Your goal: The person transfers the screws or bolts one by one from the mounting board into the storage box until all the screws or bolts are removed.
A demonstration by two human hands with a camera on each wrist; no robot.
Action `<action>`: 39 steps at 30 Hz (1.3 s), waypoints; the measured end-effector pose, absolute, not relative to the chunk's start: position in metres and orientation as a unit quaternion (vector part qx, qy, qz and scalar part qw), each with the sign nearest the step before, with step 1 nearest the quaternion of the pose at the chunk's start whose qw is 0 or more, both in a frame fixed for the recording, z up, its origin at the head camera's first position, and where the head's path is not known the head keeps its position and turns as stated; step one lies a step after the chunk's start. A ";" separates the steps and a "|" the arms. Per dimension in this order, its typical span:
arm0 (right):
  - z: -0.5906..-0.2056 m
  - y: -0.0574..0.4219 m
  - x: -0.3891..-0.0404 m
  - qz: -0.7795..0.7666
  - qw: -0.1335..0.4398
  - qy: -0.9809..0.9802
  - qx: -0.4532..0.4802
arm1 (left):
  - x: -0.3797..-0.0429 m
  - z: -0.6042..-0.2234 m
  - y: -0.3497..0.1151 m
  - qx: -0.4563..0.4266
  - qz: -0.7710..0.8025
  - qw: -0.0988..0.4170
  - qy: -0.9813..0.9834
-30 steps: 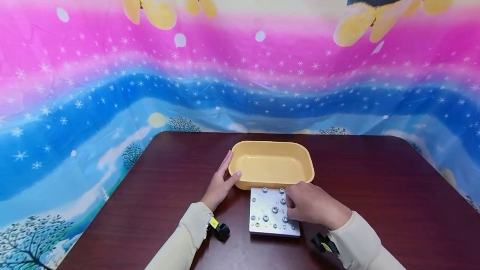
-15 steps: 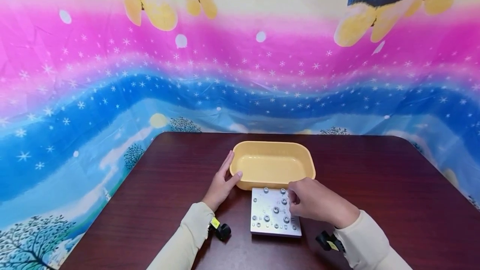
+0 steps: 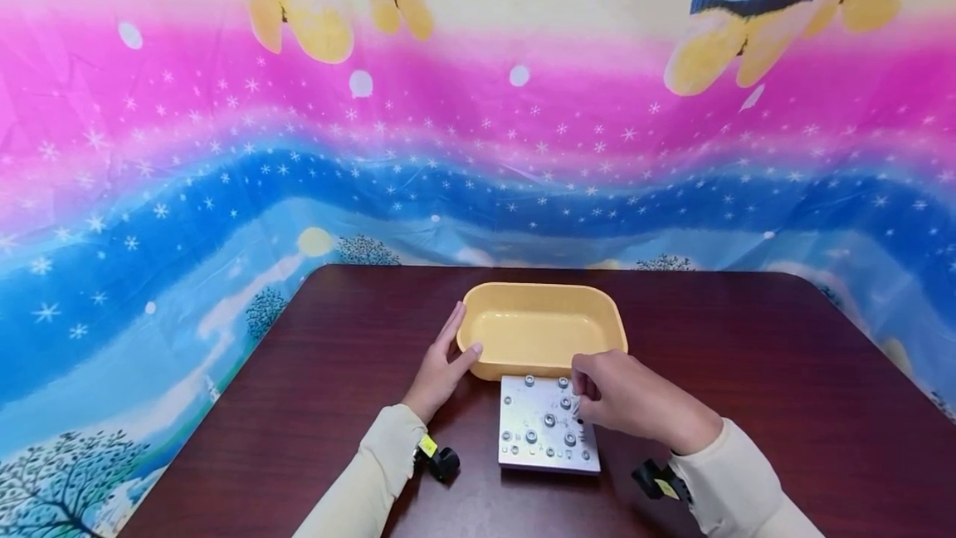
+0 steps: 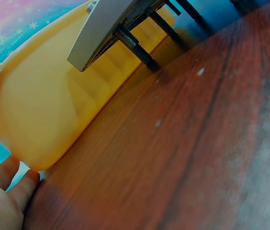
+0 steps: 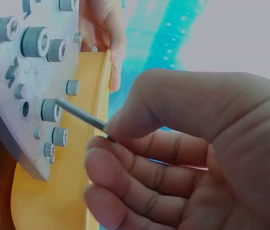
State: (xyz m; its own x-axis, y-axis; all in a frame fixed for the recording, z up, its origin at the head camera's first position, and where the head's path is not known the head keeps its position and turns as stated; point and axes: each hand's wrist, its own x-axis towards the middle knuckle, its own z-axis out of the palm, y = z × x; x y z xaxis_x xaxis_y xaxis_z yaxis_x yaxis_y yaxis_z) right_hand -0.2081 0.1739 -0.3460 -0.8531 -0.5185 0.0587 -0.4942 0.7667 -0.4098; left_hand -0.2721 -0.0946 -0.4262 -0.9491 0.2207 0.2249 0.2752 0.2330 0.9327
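Note:
The left hand [image 3: 436, 372] holds the left end of a yellow plastic tub [image 3: 541, 343], thumb at the rim and fingers along the outer side. Against the tub's near side, a square metal plate [image 3: 534, 430] bears several socket-head screws [image 5: 36, 41]; their threaded shanks [image 4: 137, 48] stick out beneath it in the left wrist view. Over the plate's right side, the right hand [image 3: 635, 401] pinches a thin grey metal rod [image 5: 82, 115] between thumb and index finger. In the right wrist view its far tip overlaps a screw head; contact cannot be told. An unfilled hole [image 5: 26, 109] shows beside that screw.
A dark red-brown wooden table [image 3: 358, 322] lies under everything. Behind it hangs a patterned cloth [image 3: 478, 148] in pink and blue. Small black cameras are strapped at both sleeve cuffs.
The right hand has shifted slightly to the right over the plate. Its thumb and index finger stand farther apart. Left hand, tub and plate stay in place.

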 end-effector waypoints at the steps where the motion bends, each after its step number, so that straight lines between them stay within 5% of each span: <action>1: -0.346 0.174 -0.209 -0.212 0.024 0.939 -0.270 | -0.272 -0.426 -0.095 -0.159 -0.599 0.023 -0.785; 16: -0.361 0.179 -0.232 -0.292 -0.074 0.916 -0.264 | -0.290 -0.466 -0.100 -0.143 -0.598 0.033 -0.788; 39: -0.403 0.186 -0.302 -0.315 -0.109 0.926 -0.180 | -0.293 -0.461 -0.097 -0.147 -0.606 0.035 -0.781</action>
State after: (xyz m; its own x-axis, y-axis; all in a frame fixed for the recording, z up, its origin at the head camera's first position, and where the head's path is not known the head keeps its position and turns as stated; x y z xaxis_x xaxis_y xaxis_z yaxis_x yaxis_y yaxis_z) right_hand -0.3016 0.1857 -0.4029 -0.9116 -0.2638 0.3152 -0.4013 0.7372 -0.5436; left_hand -0.2933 -0.0966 -0.4605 -0.9540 0.1872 0.2343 0.2733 0.2211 0.9362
